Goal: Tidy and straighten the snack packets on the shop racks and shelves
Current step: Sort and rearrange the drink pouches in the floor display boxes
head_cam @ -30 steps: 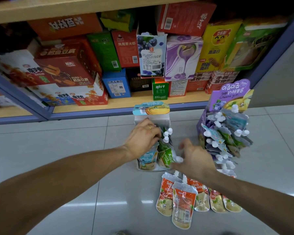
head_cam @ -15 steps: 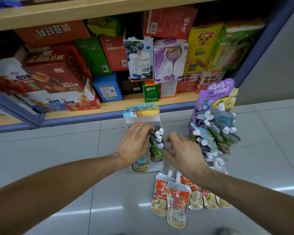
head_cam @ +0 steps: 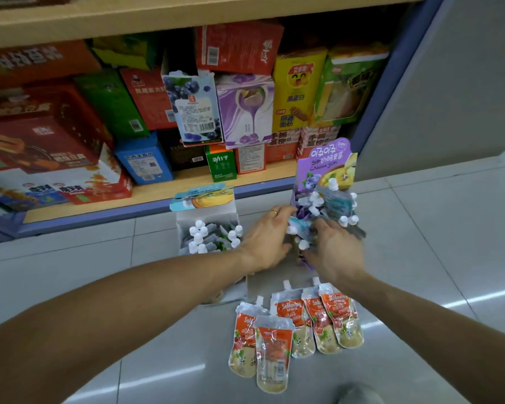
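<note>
From the head camera, two cardboard display boxes stand on the glossy pale floor tiles [head_cam: 70, 281] in front of a low wooden shelf [head_cam: 158, 193]. The purple display box [head_cam: 325, 167], on the right, has a tall printed header card and is crammed with soft spouted pouches [head_cam: 337, 204] in blue-grey and purple foil, their round white screw caps poking out at all angles. Both hands are in this heap: the left hand [head_cam: 267, 242], a ring on one finger, reaches in from the left with fingers bent among the pouches, and the right hand [head_cam: 337, 252] lies over the front of the pile, fingers curled down into it; whether either hand actually pinches a pouch cannot be told, as the fingertips are buried. Just to the left stands the white display box [head_cam: 206, 212], open-topped with a blue and yellow flap, holding grey and green pouches with the same white caps, packed more evenly. Near the person, five flat orange pouches [head_cam: 296, 330] with clear crinkly film lie loose on the tiles, overlapping in a fan, spouts pointing toward the boxes. The shelf behind holds stiff rectangular snack cartons [head_cam: 146, 106] in red, green, blue, yellow and purple, stacked unevenly, several tilted.
</note>
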The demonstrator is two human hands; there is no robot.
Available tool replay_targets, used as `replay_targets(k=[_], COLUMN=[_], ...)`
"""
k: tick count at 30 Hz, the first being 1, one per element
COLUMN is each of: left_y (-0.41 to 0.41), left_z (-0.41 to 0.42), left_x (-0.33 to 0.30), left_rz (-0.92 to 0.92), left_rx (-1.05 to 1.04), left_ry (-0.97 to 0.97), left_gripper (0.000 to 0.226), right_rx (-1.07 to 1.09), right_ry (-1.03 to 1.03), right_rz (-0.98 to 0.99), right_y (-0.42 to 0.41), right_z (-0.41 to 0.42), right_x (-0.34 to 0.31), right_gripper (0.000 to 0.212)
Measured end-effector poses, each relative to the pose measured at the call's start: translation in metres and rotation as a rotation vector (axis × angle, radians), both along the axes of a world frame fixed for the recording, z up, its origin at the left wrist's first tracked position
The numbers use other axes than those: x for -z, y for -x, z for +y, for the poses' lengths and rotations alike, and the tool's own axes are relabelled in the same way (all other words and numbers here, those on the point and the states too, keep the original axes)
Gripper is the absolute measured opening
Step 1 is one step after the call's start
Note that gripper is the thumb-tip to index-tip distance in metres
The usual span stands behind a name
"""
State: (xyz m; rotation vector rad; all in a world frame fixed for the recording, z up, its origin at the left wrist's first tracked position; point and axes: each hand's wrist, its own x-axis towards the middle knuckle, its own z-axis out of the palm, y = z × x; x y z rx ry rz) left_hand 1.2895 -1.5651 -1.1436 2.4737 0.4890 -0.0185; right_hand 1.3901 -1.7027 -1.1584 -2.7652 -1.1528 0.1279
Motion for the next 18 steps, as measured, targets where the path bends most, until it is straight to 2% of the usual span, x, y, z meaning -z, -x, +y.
replay_targets(k=[3, 6, 8, 11, 13, 16, 18], left_y=[-0.005, -0.006, -0.006, 0.001, 0.010, 0.031, 0.045], left_z=[0.001, 0.005, 0.006, 0.009, 0.012, 0.014, 0.014], left_x=[0.006, 0.002, -0.003, -0.020, -0.036, -0.063, -0.071], left_rz=[0.013, -0.032, -0.116, -0.234, -0.253, -0.176, -0.130], left_rx=[-0.051, -0.102, -0.146, -0.199, -0.206, -0.225, -0.265], left_ry=[0.047, 0.123, 0.191, 0.287, 0.448, 0.872, 1.103], left_gripper=[0.080, 0.079, 0.083, 0.097, 0.093, 0.056, 0.037], right_rx=[-0.015, -0.104, -0.174, -0.267, -0.268, -0.199, -0.076], right_ry=[0.029, 0.010, -0.069, -0.253, -0.390, -0.632, -0.722], right_rz=[0.004, -0.172, -0.271, -0.203, 0.036, 0.743, 1.006], right_y=[-0.005, -0.014, -0.021, -0.025, -0.019, -0.013, -0.010], right_z=[0.003, 0.000, -0.003, -0.003, -0.001, 0.005, 0.012], right_x=[0.005, 0.003, -0.007, -0.042, -0.080, -0.115, -0.110], right_gripper=[0.045, 0.025, 0.018, 0.020, 0.020, 0.019, 0.024])
